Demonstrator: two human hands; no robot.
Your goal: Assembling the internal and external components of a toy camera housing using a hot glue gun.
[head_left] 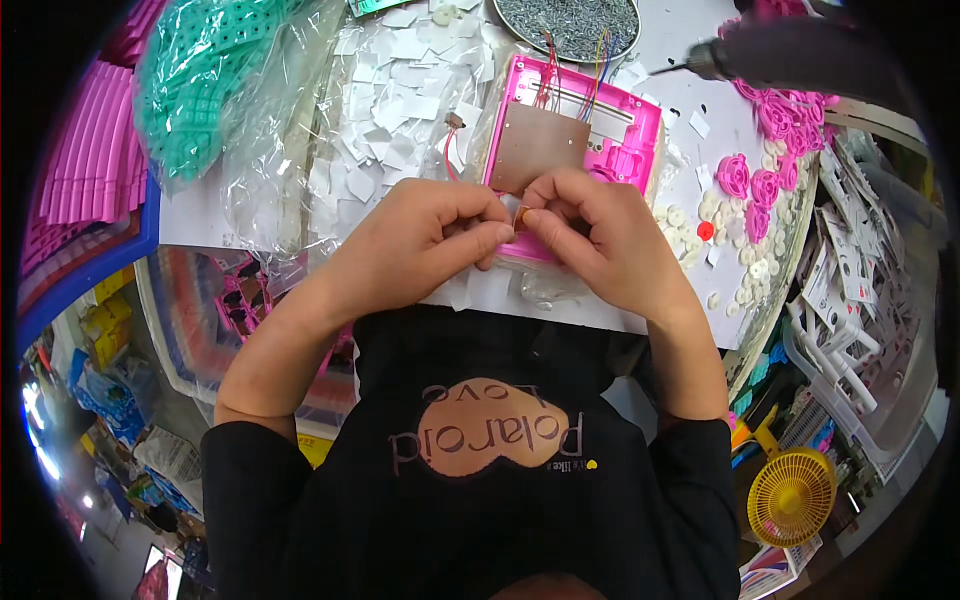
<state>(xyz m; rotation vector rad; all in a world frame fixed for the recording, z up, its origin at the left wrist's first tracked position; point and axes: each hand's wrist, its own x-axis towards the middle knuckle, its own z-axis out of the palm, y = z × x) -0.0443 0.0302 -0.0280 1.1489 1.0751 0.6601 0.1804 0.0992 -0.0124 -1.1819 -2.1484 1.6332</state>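
Note:
A pink plastic housing [645, 120] lies in front of me, with a flat brown board [540, 148] inside it. Red wires [548, 75] and a bundle of blue and yellow wires rise from its far side. Over the near edge of the housing my two hands meet. My right hand [605, 235] pinches a small brown-orange piece [521, 214] between thumb and forefinger. My left hand [425, 240] has thumb and forefinger pressed together right beside that piece; what they grip is too small to make out. A small brown part [455, 121] on a red wire lies left of the housing.
Scattered white paper pieces [400, 105] cover the table to the left, near clear plastic bags [285, 150] and green parts [205, 90]. A round tray of screws [570, 30] stands behind. A dark power screwdriver [790, 60] hangs at upper right, above pink rings [765, 187] and white discs [750, 285].

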